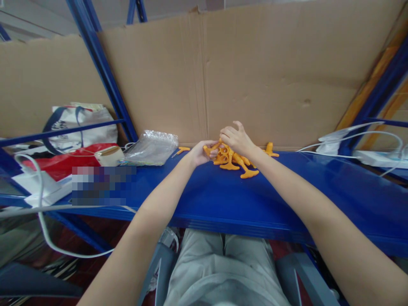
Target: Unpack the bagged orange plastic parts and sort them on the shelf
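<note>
It looks like a workshop: blue racking (103, 70) (cardboard (270, 68) behind) forms the bench (207, 199).

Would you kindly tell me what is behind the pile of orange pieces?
A cardboard panel rises behind the orange pieces; they and the right hand hide whatever lies directly behind them.

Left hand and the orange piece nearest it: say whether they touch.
Touching: the head view shows the orange piece gripped in the left hand, with no gap between them.
</note>
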A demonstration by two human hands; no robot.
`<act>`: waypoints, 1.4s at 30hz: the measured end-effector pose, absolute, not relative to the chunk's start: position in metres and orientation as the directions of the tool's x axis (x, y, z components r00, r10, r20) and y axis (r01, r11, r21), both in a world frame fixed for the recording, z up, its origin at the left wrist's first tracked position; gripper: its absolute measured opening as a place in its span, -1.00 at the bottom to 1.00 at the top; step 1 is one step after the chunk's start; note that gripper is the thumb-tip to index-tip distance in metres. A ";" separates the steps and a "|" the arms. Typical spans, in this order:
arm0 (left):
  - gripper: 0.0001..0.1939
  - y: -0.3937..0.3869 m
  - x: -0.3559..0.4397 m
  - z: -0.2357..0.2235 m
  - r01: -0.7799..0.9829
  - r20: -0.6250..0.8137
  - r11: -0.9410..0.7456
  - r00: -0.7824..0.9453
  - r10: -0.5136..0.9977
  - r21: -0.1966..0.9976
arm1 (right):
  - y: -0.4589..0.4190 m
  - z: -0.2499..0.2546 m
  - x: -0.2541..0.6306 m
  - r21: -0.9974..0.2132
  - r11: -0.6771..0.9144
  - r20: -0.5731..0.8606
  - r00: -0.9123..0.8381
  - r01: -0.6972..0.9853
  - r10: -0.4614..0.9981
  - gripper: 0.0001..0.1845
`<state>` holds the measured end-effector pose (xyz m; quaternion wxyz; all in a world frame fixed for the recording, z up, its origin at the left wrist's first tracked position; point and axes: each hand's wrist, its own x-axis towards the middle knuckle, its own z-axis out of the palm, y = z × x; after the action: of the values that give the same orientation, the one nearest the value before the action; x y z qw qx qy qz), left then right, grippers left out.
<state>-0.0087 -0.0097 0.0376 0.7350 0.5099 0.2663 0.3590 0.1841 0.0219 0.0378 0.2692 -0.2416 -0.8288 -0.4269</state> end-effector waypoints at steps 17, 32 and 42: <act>-0.70 -0.010 -0.008 0.037 -0.305 0.012 0.197 0.567 0.824 0.932 | 0.020 0.038 0.182 0.469 0.535 0.659 -0.682 0.702 0.317 -0.66; -0.70 -0.015 -0.006 0.039 -0.296 0.032 0.149 0.529 0.848 0.943 | 0.017 0.034 0.187 0.511 0.512 0.661 -0.696 0.690 0.279 -0.63; -0.79 -0.010 -0.010 0.034 -0.274 0.047 0.140 0.577 0.815 0.952 | 0.016 0.031 0.188 0.463 0.533 0.638 -0.684 0.708 0.354 -0.66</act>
<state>-0.0100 -0.0100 0.0342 0.7107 0.5324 0.2542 0.3831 0.1883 0.0163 0.0308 0.2419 -0.3155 -0.8414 -0.3661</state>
